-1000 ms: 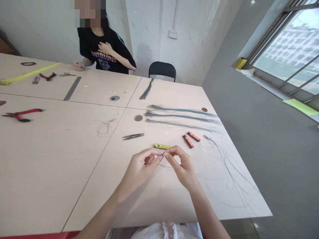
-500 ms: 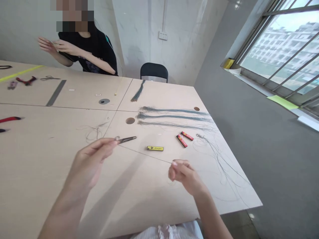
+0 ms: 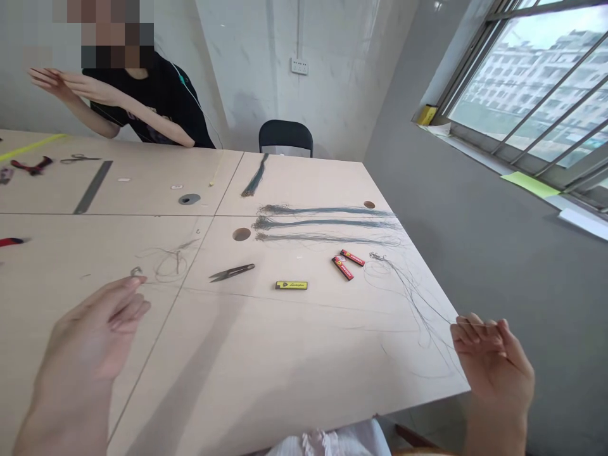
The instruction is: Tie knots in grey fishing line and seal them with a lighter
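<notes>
My left hand [image 3: 102,323], at the left, is closed in a pinch on the small looped end [image 3: 137,272] of a thin thread [image 3: 266,296]. That thread runs faintly to the right across the table; its far part is hard to follow. At the table's right edge my right hand [image 3: 491,358] is closed, palm side showing, with a fine strand crossing its fingertips. Between the hands lie thread snips [image 3: 232,273], a yellow lighter [image 3: 291,285] and two red lighters [image 3: 342,268]. Close to my right hand trails a loose bunch of dark threads [image 3: 413,294].
Three bundles of bluish threads [image 3: 327,223] lie side by side, with another bundle [image 3: 255,177] farther back. Loose tangled thread [image 3: 171,261] rests near my left hand. A co-worker [image 3: 152,107] sits across the table, near scissors [image 3: 80,159] and a metal ruler [image 3: 94,187].
My hands have moved far apart, left hand leftward and right hand rightward past the table edge. The thread between them is longer. The view has shifted slightly right.
</notes>
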Demonstrator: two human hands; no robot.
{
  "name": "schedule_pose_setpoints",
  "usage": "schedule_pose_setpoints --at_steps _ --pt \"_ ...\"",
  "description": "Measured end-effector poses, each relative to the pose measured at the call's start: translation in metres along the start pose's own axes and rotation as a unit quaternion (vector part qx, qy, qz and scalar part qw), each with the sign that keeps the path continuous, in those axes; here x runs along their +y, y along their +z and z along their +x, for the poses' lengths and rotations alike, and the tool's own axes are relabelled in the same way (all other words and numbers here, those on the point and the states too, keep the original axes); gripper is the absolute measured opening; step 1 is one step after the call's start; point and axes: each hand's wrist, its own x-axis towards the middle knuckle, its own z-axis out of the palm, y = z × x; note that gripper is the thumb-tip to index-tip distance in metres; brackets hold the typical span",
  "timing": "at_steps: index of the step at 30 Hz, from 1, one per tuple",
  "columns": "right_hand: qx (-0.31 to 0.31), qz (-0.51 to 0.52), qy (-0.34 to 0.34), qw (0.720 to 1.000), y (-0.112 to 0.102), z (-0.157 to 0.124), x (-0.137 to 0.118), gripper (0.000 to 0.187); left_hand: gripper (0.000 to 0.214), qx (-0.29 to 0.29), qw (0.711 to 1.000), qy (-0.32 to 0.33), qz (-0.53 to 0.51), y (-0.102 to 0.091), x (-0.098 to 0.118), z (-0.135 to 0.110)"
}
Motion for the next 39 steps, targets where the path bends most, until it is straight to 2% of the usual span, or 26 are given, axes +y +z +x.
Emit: schedule_pose_setpoints --at_steps 3,5,7,10,13,16,18,21,28,31,39 --pt "0.055 0.045 -0.047 0.996 0.002 0.002 0.001 0.043 0.010 -0.013 0.998 -0.045 -0.033 0.018 0.000 -0.013" --pt "0.048 0.051 -0.045 0.997 0.013 0.001 0.006 0.043 0.009 -0.042 0.998 -0.051 -0.019 0.032 -0.001 -0.023" --pt "-0.003 0.030 -0.015 0.999 0.029 -0.002 0.016 0.040 0.008 -0.072 0.996 -0.054 -0.007 0.045 -0.005 -0.034" --pt "-0.124 -0.075 0.044 0.989 0.061 -0.014 0.044 0.037 0.017 -0.137 0.989 -0.057 0.012 0.066 -0.013 -0.052" --pt "-0.223 -0.214 0.087 0.947 0.091 -0.032 0.078 0.032 0.020 -0.240 0.969 -0.037 0.033 0.084 -0.017 -0.070" --pt "-0.295 -0.314 0.085 0.898 0.114 -0.049 0.105 0.022 0.021 -0.297 0.954 -0.022 0.046 0.096 -0.014 -0.088" --pt "-0.312 -0.342 0.054 0.885 0.125 -0.056 0.114 0.025 0.022 -0.310 0.950 -0.024 0.035 0.102 -0.010 -0.096" --pt "-0.317 -0.339 0.036 0.885 0.136 -0.061 0.120 0.027 0.022 -0.324 0.945 -0.031 -0.001 0.108 -0.008 -0.104" --pt "-0.344 -0.234 0.168 0.894 0.142 -0.064 0.123 0.037 0.023 -0.313 0.949 -0.022 0.014 0.115 -0.019 -0.108" --pt "-0.334 -0.205 0.184 0.902 0.144 -0.064 0.125 0.036 0.024 -0.304 0.952 -0.025 0.014 0.116 -0.022 -0.108" --pt "-0.283 -0.238 0.078 0.926 0.145 -0.062 0.129 0.033 0.024 -0.282 0.958 -0.043 0.010 0.119 -0.025 -0.116"
